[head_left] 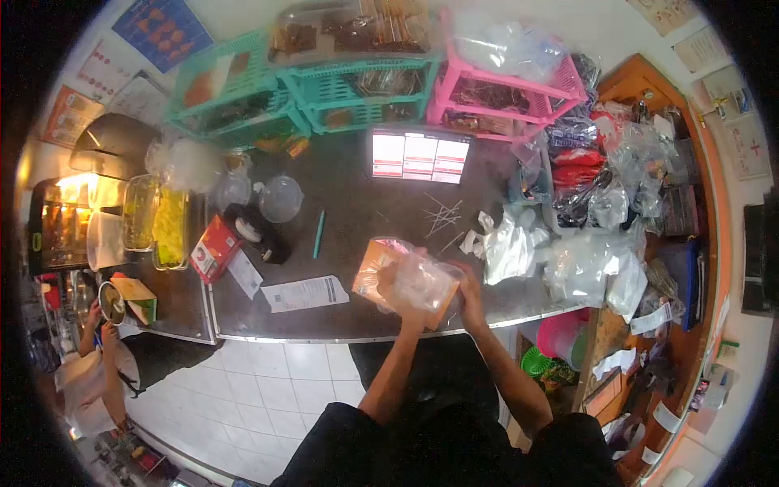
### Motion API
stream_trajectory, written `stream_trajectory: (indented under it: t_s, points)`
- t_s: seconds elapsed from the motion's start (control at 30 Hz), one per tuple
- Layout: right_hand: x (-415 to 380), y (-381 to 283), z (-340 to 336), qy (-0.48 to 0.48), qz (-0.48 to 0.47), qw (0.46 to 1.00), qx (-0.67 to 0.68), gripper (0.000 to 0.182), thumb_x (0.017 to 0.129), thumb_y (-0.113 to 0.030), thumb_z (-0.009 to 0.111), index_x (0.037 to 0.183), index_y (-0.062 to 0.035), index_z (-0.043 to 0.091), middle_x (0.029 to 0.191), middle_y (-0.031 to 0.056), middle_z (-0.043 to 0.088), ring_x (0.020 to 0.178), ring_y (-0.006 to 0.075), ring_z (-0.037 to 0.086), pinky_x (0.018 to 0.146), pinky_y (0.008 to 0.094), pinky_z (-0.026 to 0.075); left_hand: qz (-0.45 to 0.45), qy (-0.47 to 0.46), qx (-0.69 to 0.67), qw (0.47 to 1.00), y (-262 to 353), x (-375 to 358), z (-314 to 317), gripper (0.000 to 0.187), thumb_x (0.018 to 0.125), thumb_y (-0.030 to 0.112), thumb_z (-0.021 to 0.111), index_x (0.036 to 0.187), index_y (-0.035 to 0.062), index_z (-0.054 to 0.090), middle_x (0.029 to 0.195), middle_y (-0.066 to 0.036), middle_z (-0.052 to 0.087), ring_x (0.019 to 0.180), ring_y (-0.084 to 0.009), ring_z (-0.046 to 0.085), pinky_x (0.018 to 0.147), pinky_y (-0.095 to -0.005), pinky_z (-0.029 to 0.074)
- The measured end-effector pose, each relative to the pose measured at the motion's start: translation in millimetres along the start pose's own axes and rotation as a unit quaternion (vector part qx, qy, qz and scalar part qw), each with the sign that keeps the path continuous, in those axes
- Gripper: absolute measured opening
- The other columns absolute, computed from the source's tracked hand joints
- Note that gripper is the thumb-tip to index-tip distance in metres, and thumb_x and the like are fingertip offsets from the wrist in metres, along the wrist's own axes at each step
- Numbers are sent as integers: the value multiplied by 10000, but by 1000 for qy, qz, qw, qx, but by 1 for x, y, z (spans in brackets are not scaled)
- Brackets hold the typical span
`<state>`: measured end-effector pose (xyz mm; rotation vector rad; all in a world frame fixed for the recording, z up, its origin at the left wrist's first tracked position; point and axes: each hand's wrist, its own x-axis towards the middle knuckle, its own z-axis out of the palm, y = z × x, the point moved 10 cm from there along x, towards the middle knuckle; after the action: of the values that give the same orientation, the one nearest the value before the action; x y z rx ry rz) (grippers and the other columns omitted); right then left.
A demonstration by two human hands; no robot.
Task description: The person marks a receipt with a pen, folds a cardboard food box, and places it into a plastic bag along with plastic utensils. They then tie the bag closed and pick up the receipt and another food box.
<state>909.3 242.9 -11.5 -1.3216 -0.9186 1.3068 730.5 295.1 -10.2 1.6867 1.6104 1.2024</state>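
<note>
between the fingers of both hands, left hand and right hand clamp the clear bag over the orange packet; keeping that grip even looks wise.

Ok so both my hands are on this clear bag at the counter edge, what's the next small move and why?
Probably slide the clear plastic bag fully over the orange packet. Your left hand and right hand grip the bag from either side, and part of the packet appears to stick out at its left.

Both hands gripping a seemingly plastic-wrapped packet, dark counter
</note>
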Motion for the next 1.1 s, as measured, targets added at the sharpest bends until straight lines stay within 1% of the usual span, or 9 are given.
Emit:
stream_trajectory:
  t_s: [0.27, 0.33, 0.4, 0.5, 0.67, 0.73, 0.83, 0.97, 1.1]
  points:
    - [-88, 20, 56, 103, -6, 961, -256, 491, 944, -260, 595, 1346, 4, 493, 1363, 160, 524, 1297, 234, 464, 1111, 416, 329, -156, -7, -228, 961, 15, 56, -4, 327, 832, 169, 714, 1092, 35, 569, 1035, -52, 572, 972, -167, 576, 806, -308, 505]
    - [-137, 90, 27, -44, 233, 967, -90, 509, 959, -271, 577, 1377, -1, 470, 1373, 171, 514, 1314, 262, 452, 1126, 443, 313, -179, -54, -211, 959, 24, 33, -43, 300, 830, 166, 708, 1070, 39, 581, 1022, -50, 578, 963, -170, 579, 801, -313, 504]
    - [-56, 25, -18, 132, 31, 988, 69, 588, 1002, -426, 430, 1429, -23, 405, 1443, 157, 443, 1362, 263, 392, 1148, 436, 278, -179, -93, -164, 966, 39, 16, -84, 273, 829, 162, 703, 1047, 42, 592, 1009, -47, 584, 954, -173, 582, 796, -317, 503]
    - [52, -92, 29, -15, -61, 959, 277, 697, 982, -559, 419, 1485, -80, 357, 1495, 161, 392, 1393, 248, 349, 1154, 429, 255, -101, -133, -52, 985, 77, 25, -137, 233, 827, 157, 695, 1014, 48, 609, 990, -43, 593, 940, -178, 586, 788, -325, 501]
    - [66, -109, 106, -234, 44, 966, 97, 591, 985, -405, 515, 1464, -75, 405, 1497, 159, 388, 1317, 230, 434, 1080, 373, 365, 172, -182, 188, 950, 158, 102, -149, 169, 823, 148, 681, 958, 57, 637, 958, -37, 609, 917, -185, 593, 775, -336, 498]
    - [52, -88, 94, -142, 58, 971, 182, 476, 988, -329, 522, 1372, -48, 527, 1426, 160, 473, 1247, 216, 500, 1043, 350, 408, 235, -227, 251, 911, 166, 126, -116, 144, 822, 145, 676, 936, 61, 648, 945, -34, 615, 908, -188, 595, 770, -341, 497]
    - [-45, -102, 109, 10, -144, 975, -168, 261, 918, -173, 598, 1132, -36, 655, 1131, 157, 637, 1069, 269, 619, 975, 375, 462, 264, -268, 295, 878, 160, 145, -83, 110, 820, 140, 668, 903, 67, 665, 926, -31, 624, 895, -193, 600, 762, -348, 496]
    - [-74, 9, 40, 86, 10, 959, -270, 141, 830, -33, 638, 954, -46, 703, 916, 142, 706, 906, 317, 689, 849, 403, 530, 219, -248, 265, 906, 148, 135, -106, 78, 817, 133, 657, 858, 74, 687, 900, -25, 636, 877, -199, 605, 752, -357, 493]
    - [68, 7, -54, 209, 94, 860, -455, 200, 883, -258, 669, 944, -67, 662, 873, 178, 691, 776, 384, 669, 675, 463, 529, 152, -210, 174, 950, 114, 98, -107, 71, 793, 140, 661, 828, 80, 680, 869, -33, 622, 851, -210, 602, 734, -364, 491]
